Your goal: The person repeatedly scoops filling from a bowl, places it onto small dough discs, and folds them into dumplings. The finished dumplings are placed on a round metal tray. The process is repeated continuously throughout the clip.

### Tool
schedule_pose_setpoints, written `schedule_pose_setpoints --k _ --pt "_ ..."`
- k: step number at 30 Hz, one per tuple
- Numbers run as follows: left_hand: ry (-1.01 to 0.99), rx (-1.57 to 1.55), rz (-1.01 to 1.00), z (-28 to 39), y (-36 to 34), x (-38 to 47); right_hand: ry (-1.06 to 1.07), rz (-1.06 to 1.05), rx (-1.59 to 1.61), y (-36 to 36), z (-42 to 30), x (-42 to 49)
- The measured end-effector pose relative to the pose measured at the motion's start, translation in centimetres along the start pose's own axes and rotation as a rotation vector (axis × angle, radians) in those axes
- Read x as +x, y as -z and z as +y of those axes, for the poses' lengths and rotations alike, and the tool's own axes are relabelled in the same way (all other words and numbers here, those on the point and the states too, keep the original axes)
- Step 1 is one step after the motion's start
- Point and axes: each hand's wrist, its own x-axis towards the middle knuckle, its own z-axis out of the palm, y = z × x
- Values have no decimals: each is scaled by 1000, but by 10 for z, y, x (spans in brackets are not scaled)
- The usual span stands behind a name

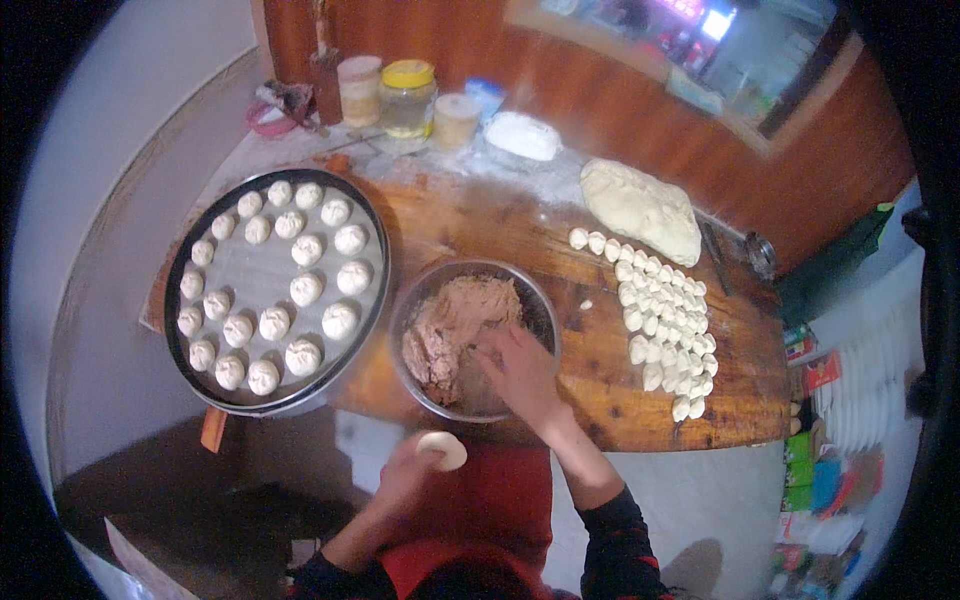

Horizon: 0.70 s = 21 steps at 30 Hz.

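Observation:
My left hand [411, 461] holds a flat, round dough wrapper [448, 452] below the table's front edge, with the thumb over it. Inside a metal mixing bowl [541, 300], my right hand [523, 369] reaches with its fingers to the pinkish-brown minced filling [469, 307]. Whether those fingertips grip any filling is hard to make out. To the left of the bowl, a large round steamer tray [259, 270] carries many pleated stuffed buns [340, 320], set out in curved rows. On the right lie rows of small dough pieces [667, 300].
A large dough lump [641, 210] rests at the back right of the wooden table [480, 225]. Behind the bowl stand a yellow-lidded jar [409, 101], two tubs [456, 120] and a container of white powder [523, 135]. Stacked goods [832, 420] line the right side.

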Motion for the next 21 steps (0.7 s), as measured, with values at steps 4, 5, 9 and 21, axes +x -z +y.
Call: schedule_pose_setpoints --k 4,5,9,21 --pt "-105 -28 -124 8 4 -3 90 -45 -82 -3 0 4" --pt "-129 76 -119 12 6 -4 131 -97 -64 -2 0 5" --pt "-161 -118 -137 22 12 -7 26 -211 76 2 0 5" --pt "-231 -29 -217 38 5 2 81 6 -161 0 13 29"
